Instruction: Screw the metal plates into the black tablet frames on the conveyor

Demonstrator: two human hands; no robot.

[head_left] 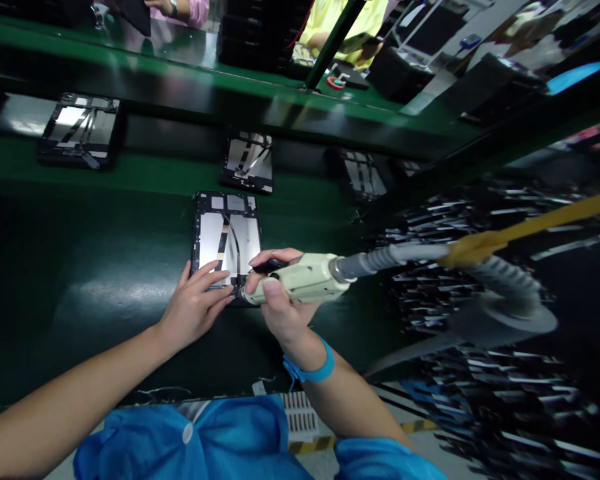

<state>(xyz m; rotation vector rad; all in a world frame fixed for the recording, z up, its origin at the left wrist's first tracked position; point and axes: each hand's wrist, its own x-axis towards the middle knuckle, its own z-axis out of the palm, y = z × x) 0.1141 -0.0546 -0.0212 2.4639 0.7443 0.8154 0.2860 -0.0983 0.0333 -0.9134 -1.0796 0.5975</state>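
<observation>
An opened tablet housing (210, 233) lies on the green work surface in front of me, with silvery panels and dark cables showing inside. My left hand (195, 307) rests over its lower left part, fingers stretched out and their tips near the lower edge. My right hand (285, 307) is wrapped round a pale green electric screwdriver (315, 279), held nearly level. The tool's tip points left at the tablet's lower edge, close to my left fingertips; whether it touches a screw is hidden. A blue band (323, 363) circles my right wrist.
More opened tablets stand beyond: one at left (83, 130), one at centre (250, 160), one at right (363, 175). A grey hose (400, 255) runs right from the screwdriver to a yellow strap (555, 220). Dark stacked parts (505, 400) fill the right side. Other people work across the bench.
</observation>
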